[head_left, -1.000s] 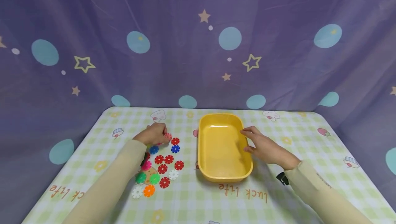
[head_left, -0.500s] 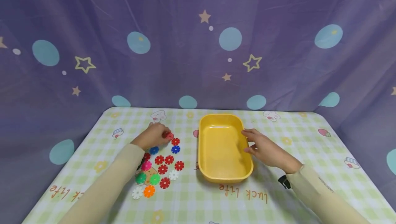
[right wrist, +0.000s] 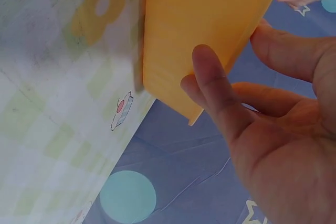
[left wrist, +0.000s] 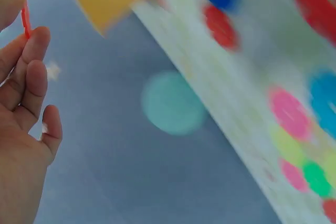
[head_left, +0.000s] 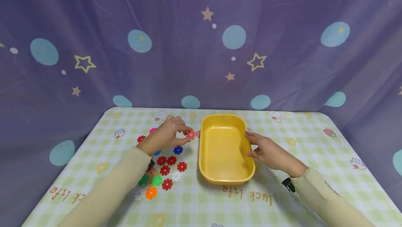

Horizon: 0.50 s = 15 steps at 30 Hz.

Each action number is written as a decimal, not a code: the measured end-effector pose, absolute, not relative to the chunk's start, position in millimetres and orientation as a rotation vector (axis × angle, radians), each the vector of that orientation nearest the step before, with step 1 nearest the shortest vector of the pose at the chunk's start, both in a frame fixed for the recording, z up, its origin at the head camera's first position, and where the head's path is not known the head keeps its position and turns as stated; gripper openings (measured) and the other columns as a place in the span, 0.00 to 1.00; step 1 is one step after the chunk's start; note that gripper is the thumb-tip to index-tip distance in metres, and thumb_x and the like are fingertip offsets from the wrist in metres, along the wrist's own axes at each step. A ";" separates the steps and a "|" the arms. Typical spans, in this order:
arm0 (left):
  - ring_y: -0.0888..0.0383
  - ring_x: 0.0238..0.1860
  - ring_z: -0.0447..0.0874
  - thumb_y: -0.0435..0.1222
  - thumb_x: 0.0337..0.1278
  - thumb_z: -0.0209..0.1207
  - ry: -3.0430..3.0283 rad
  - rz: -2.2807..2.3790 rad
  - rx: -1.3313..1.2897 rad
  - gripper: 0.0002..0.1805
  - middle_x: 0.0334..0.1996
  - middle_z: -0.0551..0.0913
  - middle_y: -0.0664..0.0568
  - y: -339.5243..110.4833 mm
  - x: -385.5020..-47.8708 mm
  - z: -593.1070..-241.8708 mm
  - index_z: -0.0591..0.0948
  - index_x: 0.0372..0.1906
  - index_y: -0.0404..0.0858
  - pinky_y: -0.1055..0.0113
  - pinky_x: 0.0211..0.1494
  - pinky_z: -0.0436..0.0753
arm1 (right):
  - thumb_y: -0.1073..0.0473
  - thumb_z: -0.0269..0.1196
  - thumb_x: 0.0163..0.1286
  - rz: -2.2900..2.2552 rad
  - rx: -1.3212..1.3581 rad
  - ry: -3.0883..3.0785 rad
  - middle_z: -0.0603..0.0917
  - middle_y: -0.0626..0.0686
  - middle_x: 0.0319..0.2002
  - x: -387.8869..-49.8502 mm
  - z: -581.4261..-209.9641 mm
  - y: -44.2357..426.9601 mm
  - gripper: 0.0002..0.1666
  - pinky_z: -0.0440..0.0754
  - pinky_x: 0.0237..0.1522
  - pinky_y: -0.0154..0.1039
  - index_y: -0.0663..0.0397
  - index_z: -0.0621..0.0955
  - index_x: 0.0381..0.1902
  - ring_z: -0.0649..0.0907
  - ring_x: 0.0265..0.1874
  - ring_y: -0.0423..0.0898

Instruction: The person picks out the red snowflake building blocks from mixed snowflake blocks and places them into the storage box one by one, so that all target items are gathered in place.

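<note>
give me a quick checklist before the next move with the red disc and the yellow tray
1. Left hand holding the red disc: ok, pinched at the thumb and fingertips.
2. Disc over the yellow tray: not ok, it is held short of the left rim.
3. Tray upright on the table: ok.
4. Right hand at the tray: ok, touching its right side.
5. Right hand's hold firm: cannot tell.
6. Loose discs all in full view: not ok, the left sleeve partly hides some.
</note>
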<state>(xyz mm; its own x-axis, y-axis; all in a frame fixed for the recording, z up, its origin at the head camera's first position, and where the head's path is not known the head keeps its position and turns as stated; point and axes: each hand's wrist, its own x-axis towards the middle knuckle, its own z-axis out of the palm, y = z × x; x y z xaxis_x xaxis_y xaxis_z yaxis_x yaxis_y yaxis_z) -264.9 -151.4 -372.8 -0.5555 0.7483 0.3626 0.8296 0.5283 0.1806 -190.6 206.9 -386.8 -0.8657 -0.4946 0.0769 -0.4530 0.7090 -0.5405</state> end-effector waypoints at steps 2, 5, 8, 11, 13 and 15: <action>0.62 0.35 0.70 0.43 0.47 0.70 -2.425 -0.495 -1.420 0.15 0.29 0.80 0.59 -137.9 -258.3 -368.0 0.87 0.41 0.42 0.60 0.42 0.61 | 0.64 0.65 0.63 -0.870 -0.794 2.839 0.62 0.67 0.67 -189.8 -385.6 206.7 0.36 0.80 0.44 0.41 0.74 0.64 0.64 0.79 0.52 0.56; 0.62 0.37 0.68 0.44 0.45 0.71 -2.366 -0.495 -1.501 0.16 0.32 0.81 0.60 -121.1 -250.5 -367.4 0.87 0.42 0.44 0.58 0.43 0.58 | 0.65 0.65 0.63 -0.870 -0.807 2.846 0.63 0.68 0.66 -189.7 -385.7 207.0 0.35 0.80 0.43 0.41 0.74 0.65 0.63 0.79 0.51 0.57; 0.61 0.38 0.66 0.45 0.45 0.71 -2.350 -0.445 -1.565 0.15 0.33 0.80 0.61 -106.2 -245.8 -372.5 0.87 0.41 0.46 0.57 0.43 0.57 | 0.64 0.65 0.63 -0.858 -0.815 2.855 0.63 0.67 0.66 -190.3 -386.5 207.2 0.35 0.80 0.44 0.41 0.75 0.66 0.63 0.76 0.54 0.58; 0.61 0.37 0.65 0.47 0.46 0.70 -2.351 -0.365 -1.631 0.15 0.31 0.79 0.62 -93.1 -242.3 -379.0 0.87 0.41 0.47 0.57 0.43 0.57 | 0.64 0.65 0.63 -0.842 -0.813 2.864 0.63 0.67 0.66 -191.4 -387.5 206.9 0.34 0.80 0.44 0.41 0.74 0.67 0.62 0.74 0.57 0.59; 0.61 0.37 0.64 0.50 0.48 0.68 -2.361 -0.312 -1.671 0.15 0.31 0.79 0.62 -86.1 -240.2 -382.3 0.88 0.40 0.47 0.58 0.43 0.57 | 0.63 0.65 0.62 -0.828 -0.805 2.871 0.64 0.66 0.66 -191.8 -388.0 206.3 0.34 0.80 0.44 0.41 0.74 0.68 0.62 0.74 0.57 0.59; 0.61 0.36 0.63 0.52 0.50 0.67 -2.387 -0.260 -1.695 0.16 0.30 0.78 0.63 -80.8 -238.8 -384.7 0.88 0.40 0.48 0.58 0.44 0.57 | 0.63 0.65 0.62 -0.816 -0.809 2.873 0.64 0.66 0.66 -191.6 -388.1 205.9 0.33 0.80 0.43 0.41 0.74 0.69 0.61 0.73 0.57 0.59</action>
<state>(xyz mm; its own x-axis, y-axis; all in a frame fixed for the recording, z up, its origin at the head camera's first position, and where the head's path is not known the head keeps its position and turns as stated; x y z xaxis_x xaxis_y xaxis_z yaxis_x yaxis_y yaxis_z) -238.8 -80.8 -384.7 -0.3211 0.9094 0.2643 0.9450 0.3261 0.0263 -191.6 205.9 -388.1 -0.8622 -0.4977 0.0943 -0.4730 0.7243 -0.5017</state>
